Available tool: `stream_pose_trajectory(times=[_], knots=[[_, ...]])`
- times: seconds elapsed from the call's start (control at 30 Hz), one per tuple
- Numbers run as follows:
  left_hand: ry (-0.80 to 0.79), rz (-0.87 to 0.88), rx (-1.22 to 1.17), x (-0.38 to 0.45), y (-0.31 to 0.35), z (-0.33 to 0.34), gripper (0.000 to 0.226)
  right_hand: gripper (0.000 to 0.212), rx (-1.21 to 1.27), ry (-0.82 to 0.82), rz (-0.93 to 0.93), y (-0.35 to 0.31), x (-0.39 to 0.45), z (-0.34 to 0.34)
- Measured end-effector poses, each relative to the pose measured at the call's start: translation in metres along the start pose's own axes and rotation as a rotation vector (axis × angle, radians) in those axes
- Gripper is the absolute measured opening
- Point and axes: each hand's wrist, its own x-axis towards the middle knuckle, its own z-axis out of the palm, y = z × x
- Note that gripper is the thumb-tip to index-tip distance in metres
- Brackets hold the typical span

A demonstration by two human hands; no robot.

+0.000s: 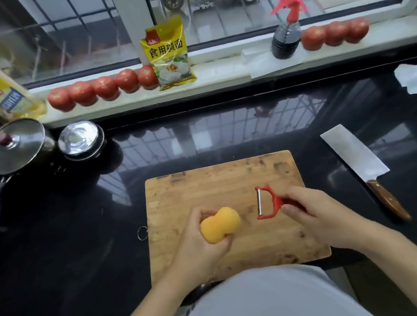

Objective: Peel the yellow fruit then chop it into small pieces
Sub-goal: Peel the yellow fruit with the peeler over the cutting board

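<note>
A yellow-orange fruit (220, 224) with a pinched waist is held over the wooden cutting board (221, 180); my left hand (201, 249) grips it from below and behind, fingers curled round it. My right hand (318, 216) holds the handle of a red Y-shaped peeler (266, 202), whose metal blade stands upright a short gap to the right of the fruit, not touching it. The fruit's skin looks whole on the side I see.
A cleaver (355, 157) with a wooden handle lies on the black counter right of the board. Two lidded pots (15, 146) stand at the left. Tomatoes (102, 88), a yellow packet (168, 54) and a spray bottle (286, 33) line the windowsill. Crumpled tissue (414, 76) lies far right.
</note>
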Motion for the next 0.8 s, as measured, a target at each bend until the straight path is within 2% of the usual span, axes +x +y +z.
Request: stream_pose_trajectory(times=[0.07,0.1,0.17,0.27,0.4,0.5,0.8], knots=[[0.056,0.062,0.037,-0.002,-0.003,-0.003,0.053,0.019,-0.054,-0.009,-0.072,-0.009,0.006,0.003],[0.094,0.114,0.067,-0.002,-0.005,-0.004,0.055,0.026,-0.136,0.015,-0.123,-0.015,0.008,0.006],[0.176,0.231,0.152,-0.002,-0.006,-0.009,0.057,0.040,-0.330,0.161,-0.216,-0.025,0.012,0.017],[0.246,0.365,0.292,-0.001,-0.001,-0.017,0.053,0.048,-0.529,0.414,-0.356,-0.050,0.016,0.034],[0.258,0.404,0.378,-0.001,0.006,-0.017,0.050,0.045,-0.699,0.560,-0.408,-0.063,0.031,0.044],[0.245,0.387,0.338,-0.002,0.006,-0.011,0.051,0.046,-0.782,0.585,-0.410,-0.066,0.035,0.047],[0.188,0.344,0.278,-0.003,0.005,-0.009,0.053,0.048,-0.855,0.518,-0.411,-0.062,0.032,0.048]])
